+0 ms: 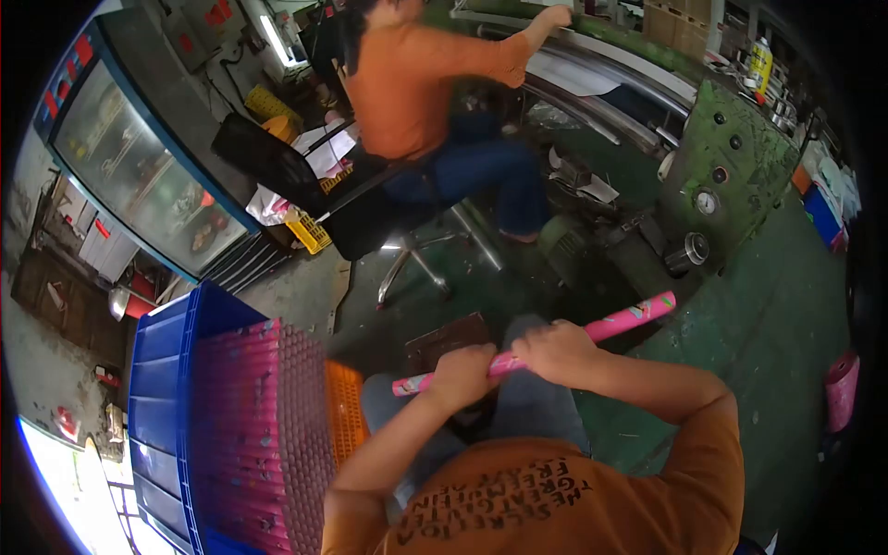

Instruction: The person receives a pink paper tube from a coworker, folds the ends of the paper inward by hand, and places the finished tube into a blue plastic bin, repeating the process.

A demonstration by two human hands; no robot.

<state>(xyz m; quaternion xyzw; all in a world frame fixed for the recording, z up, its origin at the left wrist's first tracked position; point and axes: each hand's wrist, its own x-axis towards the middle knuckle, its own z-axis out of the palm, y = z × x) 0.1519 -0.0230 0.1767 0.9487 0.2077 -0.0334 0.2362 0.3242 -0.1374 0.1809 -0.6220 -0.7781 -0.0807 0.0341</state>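
Observation:
A pink roll of patterned paper (629,317) lies crosswise above my knees, tilted up toward the right. My left hand (463,372) is closed around it left of its middle, with a short end sticking out beyond. Close beside it, my right hand (558,351) grips the same roll, and a longer length extends past that hand. To my left, many similar pink rolls (236,398) are stacked with their ends toward me in a blue plastic crate (166,398).
An orange crate (346,407) stands between the rolls and my leg. Ahead, another person (402,88) sits on a wheeled chair (356,217), one arm reaching to a long roller machine (601,79). A green control cabinet (731,176) stands at right. A pink roll (841,388) is at far right.

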